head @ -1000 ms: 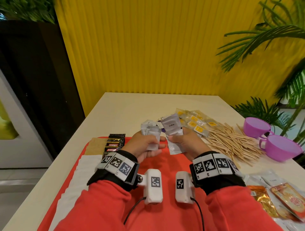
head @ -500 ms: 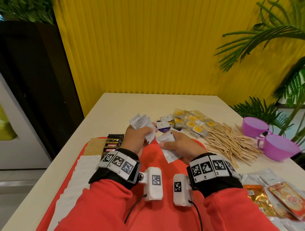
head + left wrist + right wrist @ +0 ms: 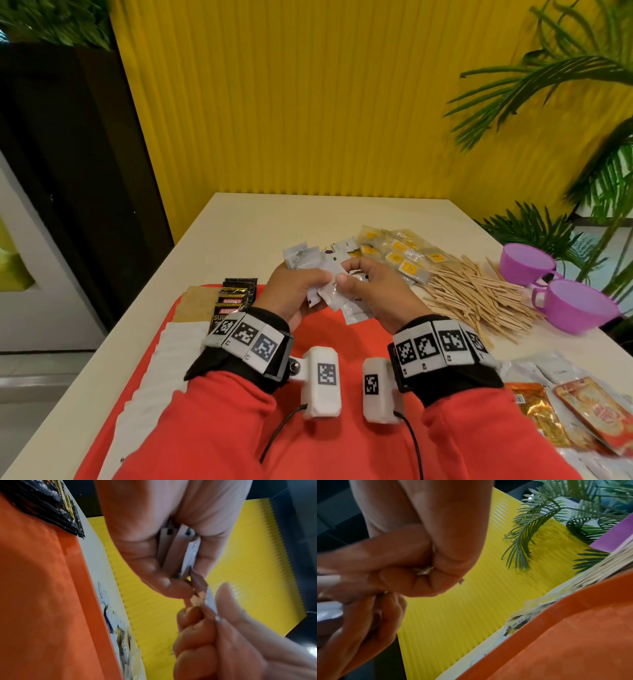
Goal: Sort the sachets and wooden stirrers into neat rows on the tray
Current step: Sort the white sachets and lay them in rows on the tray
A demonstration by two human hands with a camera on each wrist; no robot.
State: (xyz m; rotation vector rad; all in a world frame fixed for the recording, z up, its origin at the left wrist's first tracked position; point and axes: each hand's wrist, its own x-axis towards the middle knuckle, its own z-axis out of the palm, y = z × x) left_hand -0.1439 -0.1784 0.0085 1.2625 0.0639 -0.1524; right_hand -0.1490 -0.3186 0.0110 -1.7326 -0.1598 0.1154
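Observation:
Both hands meet over the far part of the red tray (image 3: 329, 339). My left hand (image 3: 301, 287) grips a small stack of silver-white sachets (image 3: 301, 258), seen edge-on between its fingers and thumb as the sachet stack (image 3: 178, 550). My right hand (image 3: 370, 287) pinches more silver-white sachets (image 3: 349, 305) against that stack, thumb to thumb. Black coffee sachets (image 3: 236, 298) lie in a row at the tray's far left, beside a brown paper stack (image 3: 197, 303) and white sachets (image 3: 171, 370) along the left edge. A loose heap of wooden stirrers (image 3: 479, 294) lies on the table right of the tray.
Yellow-labelled clear sachets (image 3: 397, 253) are piled on the cream table (image 3: 274, 219) beyond the hands. Two purple cups (image 3: 561, 291) stand at the right edge. Orange and gold packets (image 3: 575, 414) lie at the near right. A yellow ribbed wall and palm leaves stand behind.
The hands parted half a second ago, the left lifting its sachet stack to the left. They have come back together, the right hand's sachets meeting the left's stack.

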